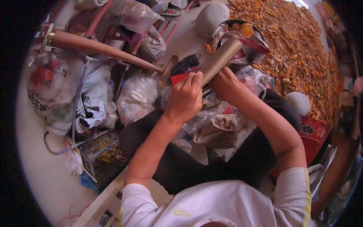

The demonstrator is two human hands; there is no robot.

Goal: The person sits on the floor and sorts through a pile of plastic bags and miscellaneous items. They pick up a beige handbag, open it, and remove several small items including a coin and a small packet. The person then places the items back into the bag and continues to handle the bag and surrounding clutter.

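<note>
A long gold cardboard piece [220, 60] with red parts slants across the space before me. A dark red flap [255, 46] shows at its far end and a red piece [178, 79] beside its near end. My left hand [185, 95] grips the near left side, thumb and fingers closed on the edge. My right hand [225, 84] holds it from below on the right; its fingertips are partly hidden. Beyond the cardboard stands a bag-lined container [259, 54] with an orange item [246, 29] inside. Between my knees lie clear plastic bags and a tan cloth bag [218, 132].
Corn cobs [292, 51] are heaped at the right, near two pale rounded objects, one large [212, 18] and one small [297, 103]. Knotted plastic bags [139, 99], a tapered wooden pole [105, 52] and a metal frame [80, 96] crowd the left. A red printed bag [319, 144] stands by my right elbow.
</note>
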